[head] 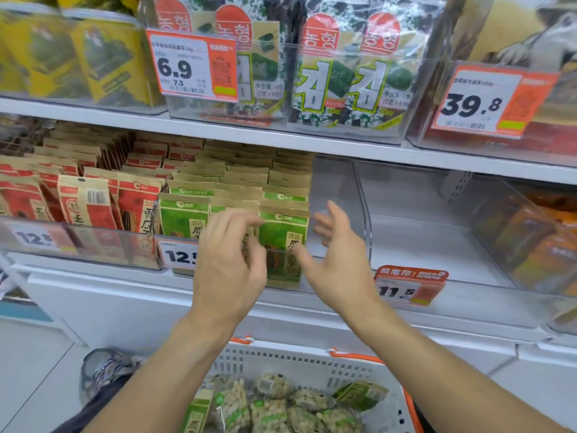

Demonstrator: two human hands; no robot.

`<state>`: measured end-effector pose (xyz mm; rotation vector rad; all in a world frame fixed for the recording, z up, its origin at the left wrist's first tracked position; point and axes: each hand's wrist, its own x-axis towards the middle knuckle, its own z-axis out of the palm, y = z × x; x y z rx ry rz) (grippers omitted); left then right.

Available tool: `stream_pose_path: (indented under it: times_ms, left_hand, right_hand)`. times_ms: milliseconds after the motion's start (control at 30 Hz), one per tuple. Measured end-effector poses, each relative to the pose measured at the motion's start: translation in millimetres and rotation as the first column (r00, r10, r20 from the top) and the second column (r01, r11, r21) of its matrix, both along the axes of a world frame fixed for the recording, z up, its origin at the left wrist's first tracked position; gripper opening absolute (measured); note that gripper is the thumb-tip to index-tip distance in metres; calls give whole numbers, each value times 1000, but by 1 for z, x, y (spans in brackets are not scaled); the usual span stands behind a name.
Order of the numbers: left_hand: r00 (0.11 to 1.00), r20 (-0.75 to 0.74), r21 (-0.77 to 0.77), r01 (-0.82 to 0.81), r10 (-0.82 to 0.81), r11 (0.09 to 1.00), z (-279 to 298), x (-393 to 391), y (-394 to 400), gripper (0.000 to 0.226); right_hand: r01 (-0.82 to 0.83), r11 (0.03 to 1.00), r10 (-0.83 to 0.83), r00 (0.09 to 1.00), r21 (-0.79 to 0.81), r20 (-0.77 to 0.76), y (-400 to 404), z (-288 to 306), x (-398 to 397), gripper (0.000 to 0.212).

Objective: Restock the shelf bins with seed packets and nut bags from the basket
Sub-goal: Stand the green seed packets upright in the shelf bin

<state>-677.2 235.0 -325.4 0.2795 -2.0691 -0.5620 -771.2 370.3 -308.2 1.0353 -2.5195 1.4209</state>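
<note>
Green seed packets (pixel 282 235) stand in rows inside a clear shelf bin (pixel 131 248) on the middle shelf. My left hand (pixel 229 260) is raised in front of the front row, fingers bent at the packet tops; it holds nothing that I can see. To the right, my right hand (pixel 335 254) hovers with fingers spread, thumb near the rightmost green packet, empty. Below, a white basket (pixel 299 362) holds several clear nut bags (pixel 268 410) and two green seed packets (pixel 360 395).
Red seed packets (pixel 84 201) fill the bins to the left. A clear bin (pixel 415 232) on the right has bare floor, behind a 11.5 price tag (pixel 410 285). Orange packs (pixel 537 239) sit far right. Seaweed packs (pixel 346 73) line the upper shelf. A shoe (pixel 104 368) shows below left.
</note>
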Motion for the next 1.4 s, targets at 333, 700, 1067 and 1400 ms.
stream_pose_path:
  times_ms: [333, 700, 1067, 1400]
  left_hand:
    - [714, 686, 351, -156, -140, 923, -204, 125, 21, 27]
    - [239, 959, 227, -314, -155, 922, -257, 157, 77, 40]
    - [85, 983, 178, -289, -160, 941, -243, 148, 86, 40]
    - [484, 829, 509, -448, -279, 735, -211, 145, 94, 74]
  right_hand:
    - [-308, 863, 177, 927, 401, 331, 75, -157, 69, 9]
    - [-330, 545, -153, 865, 771, 478, 129, -271, 129, 61]
    - [-396, 337, -230, 845, 854, 482, 118, -257, 126, 95]
    - [-479, 510, -281, 693, 714, 664, 109, -213, 101, 105]
